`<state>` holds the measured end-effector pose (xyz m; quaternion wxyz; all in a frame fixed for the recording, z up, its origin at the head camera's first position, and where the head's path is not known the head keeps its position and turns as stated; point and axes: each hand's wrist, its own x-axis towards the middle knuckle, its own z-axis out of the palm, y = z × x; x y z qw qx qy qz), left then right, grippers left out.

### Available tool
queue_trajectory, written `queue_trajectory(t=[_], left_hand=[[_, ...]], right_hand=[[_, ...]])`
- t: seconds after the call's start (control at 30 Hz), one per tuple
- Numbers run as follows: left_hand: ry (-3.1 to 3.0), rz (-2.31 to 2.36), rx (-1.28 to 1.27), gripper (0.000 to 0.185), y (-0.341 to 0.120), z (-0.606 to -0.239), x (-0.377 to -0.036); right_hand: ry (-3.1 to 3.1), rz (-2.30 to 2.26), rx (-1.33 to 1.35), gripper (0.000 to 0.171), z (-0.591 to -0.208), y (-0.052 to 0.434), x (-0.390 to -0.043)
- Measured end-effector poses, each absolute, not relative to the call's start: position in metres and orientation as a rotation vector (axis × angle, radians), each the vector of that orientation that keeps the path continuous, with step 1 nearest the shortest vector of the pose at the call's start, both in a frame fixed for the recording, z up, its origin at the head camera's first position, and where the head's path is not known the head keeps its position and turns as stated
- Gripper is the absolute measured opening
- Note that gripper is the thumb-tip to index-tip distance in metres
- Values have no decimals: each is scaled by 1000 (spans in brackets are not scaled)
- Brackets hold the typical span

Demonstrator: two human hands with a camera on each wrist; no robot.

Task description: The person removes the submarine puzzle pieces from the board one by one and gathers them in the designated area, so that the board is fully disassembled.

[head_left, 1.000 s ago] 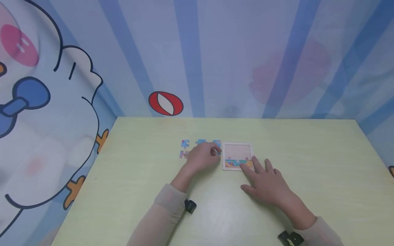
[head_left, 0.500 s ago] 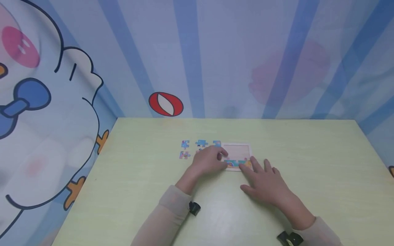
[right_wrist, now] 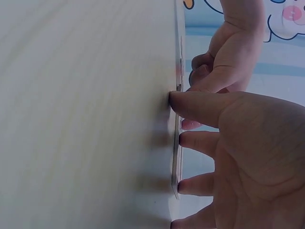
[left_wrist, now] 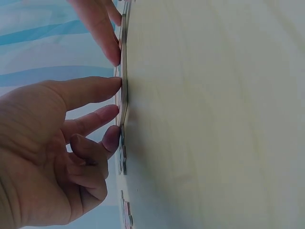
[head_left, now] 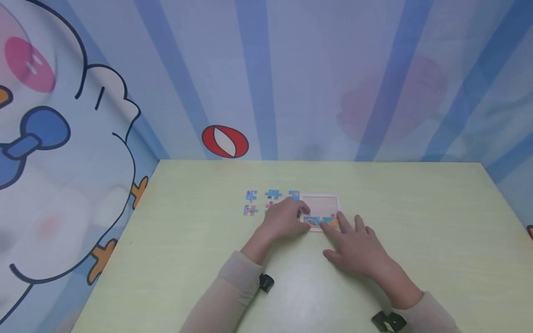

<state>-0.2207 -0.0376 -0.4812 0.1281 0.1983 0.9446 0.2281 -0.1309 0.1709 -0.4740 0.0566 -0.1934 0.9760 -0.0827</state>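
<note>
Both forearms wear long, pale beige sleeves [head_left: 233, 282] of soft knit, snug at the cuffs. A small black device is strapped at each wrist: the left wrist camera [head_left: 265, 282] and the right wrist camera [head_left: 385, 320]. The hands are bare.

A small square puzzle tray [head_left: 320, 203] with a pale rim is laid flat on the bench, well in from every edge. Its upper part is bare pinkish board, while its near row is filled with coloured pieces [head_left: 320, 222] in teal, blue and orange. Loose puzzle pieces [head_left: 272, 194], mostly blue with pink, are laid flat in two short rows just left of the tray.
</note>
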Motion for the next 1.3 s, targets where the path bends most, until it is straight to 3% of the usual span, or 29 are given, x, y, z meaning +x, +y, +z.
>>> queue_trajectory(t=[0.9, 1.3], left_hand=[[2736, 755, 554, 39, -34, -479, -216], [2726, 885, 570, 15, -39, -477, -216]], right_hand=[[2952, -254, -592, 66, -473, 171, -130], [2968, -257, -598, 64, -472, 170, -129]])
